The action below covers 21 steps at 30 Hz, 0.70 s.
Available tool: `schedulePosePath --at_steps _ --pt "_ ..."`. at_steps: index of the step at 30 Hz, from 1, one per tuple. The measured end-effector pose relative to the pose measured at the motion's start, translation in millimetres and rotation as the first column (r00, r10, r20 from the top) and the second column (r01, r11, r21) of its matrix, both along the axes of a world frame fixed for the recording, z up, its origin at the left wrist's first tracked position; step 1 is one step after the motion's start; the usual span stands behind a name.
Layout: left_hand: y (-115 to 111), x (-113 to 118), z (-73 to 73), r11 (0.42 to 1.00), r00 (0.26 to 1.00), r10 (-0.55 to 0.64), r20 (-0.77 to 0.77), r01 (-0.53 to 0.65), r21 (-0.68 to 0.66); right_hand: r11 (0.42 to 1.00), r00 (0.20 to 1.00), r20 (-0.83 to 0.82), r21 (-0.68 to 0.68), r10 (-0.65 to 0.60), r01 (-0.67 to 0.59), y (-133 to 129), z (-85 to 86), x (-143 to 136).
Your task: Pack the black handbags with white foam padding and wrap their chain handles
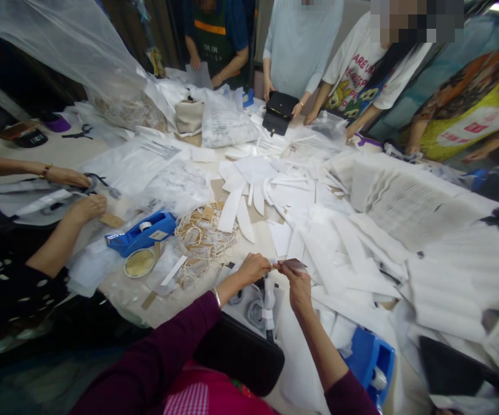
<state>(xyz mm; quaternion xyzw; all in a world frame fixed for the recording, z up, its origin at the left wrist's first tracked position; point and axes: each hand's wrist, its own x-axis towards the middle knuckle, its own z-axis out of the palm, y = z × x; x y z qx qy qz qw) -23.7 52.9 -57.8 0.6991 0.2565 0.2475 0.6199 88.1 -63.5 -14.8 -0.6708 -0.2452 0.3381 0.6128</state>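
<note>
Black bag (241,353), by table edge (169,302); fingers (284,270) pinching card (294,264)

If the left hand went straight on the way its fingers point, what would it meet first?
Most likely the fingertips of the right hand, with the brown card it holds just beyond. Depth is unclear, so they may already be touching.

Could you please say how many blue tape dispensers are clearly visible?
2: a blue tape dispenser beside the tangled strings and another at lower right, by the person's right forearm. The blue object at the far back might be a third; others may be hidden.
</note>
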Motion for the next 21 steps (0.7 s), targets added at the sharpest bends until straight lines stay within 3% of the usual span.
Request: schedulePosePath --at_steps 2,5,7,9,11,13,17,21 --pt "-3.3 -1.5 -1.9 0.975 0.995 -0.057 -0.08 0.073 0.211 1.0 1.0 0.019 0.01 -0.01 0.01 2.4 2.3 -2.6" --pt "1.3 -3.0 3.2 0.97 0.992 -0.046 -0.114 0.071 0.231 1.0 1.0 0.021 -0.001 -0.019 0.019 8.5 1.2 -0.9" --pt "13.6 -10.2 9.3 0.987 0.997 -0.002 -0.075 0.014 0.162 0.996 0.996 -0.053 -0.06 -0.065 0.062 9.5 -4.8 6.3" --pt "30.9 -29.3 14.7 0.99 0.991 0.125 -0.044 -0.121 0.076 0.981 0.982 -0.128 -0.148 -0.142 0.123 2.6 -14.2 16.7" --pt "46.7 -61.5 17.1 0.96 0.957 0.276 -0.091 -0.279 -0.019 0.962 0.972 -0.145 -0.231 -0.184 0.147 -15.4 -24.6 25.8" --pt "54.1 -101.7 15.3 0.928 0.923 0.331 -0.197 -0.356 -0.109 0.948 0.981 -0.131 -0.301 -0.146 0.101 -43.5 -33.7 28.9" --pt "35.4 -171.5 3.5 0.889 0.894 0.232 -0.384 -0.355 -0.289 0.89 0.96 -0.278 -0.442 -0.021 -0.109 -107.0 -42.5 12.8" --pt "-6.2 -202.0 -4.6 0.779 0.878 0.054 -0.475 -0.334 -0.53 0.812 0.861 -0.508 -0.493 0.022 -0.312 -145.8 -39.7 -14.1"
